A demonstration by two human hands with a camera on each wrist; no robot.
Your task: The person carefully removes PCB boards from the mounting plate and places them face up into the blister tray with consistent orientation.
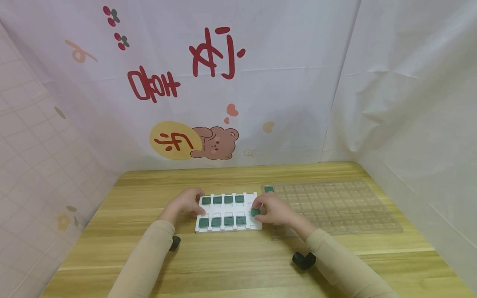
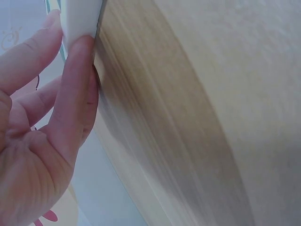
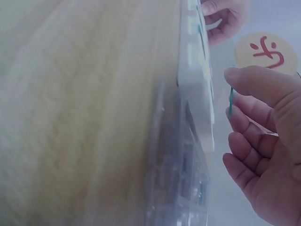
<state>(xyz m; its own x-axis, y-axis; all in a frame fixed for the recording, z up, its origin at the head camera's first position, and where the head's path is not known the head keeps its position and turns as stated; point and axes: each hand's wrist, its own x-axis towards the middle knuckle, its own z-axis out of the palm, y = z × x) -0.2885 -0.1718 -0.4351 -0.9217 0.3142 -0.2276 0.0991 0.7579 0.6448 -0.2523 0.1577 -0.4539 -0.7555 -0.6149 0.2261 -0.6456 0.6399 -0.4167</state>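
Observation:
A white tray (image 1: 217,211) with two rows of small green circuit boards (image 1: 228,221) lies on the wooden table. My left hand (image 1: 189,201) grips the tray's left end; in the left wrist view its thumb and fingers meet at the white edge (image 2: 81,21). Over the tray's right end, my right hand (image 1: 275,210) pinches one green circuit board (image 1: 255,212) between thumb and fingers. The right wrist view shows this board (image 3: 231,101) edge-on as a thin green line, apart from the white tray (image 3: 196,89).
To the right lies a clear plastic tray (image 1: 335,207) with many compartments, its left edge close to the white tray. One green board (image 1: 268,189) sits in its far left corner. A white printed curtain (image 1: 290,82) hangs behind the table (image 1: 231,265).

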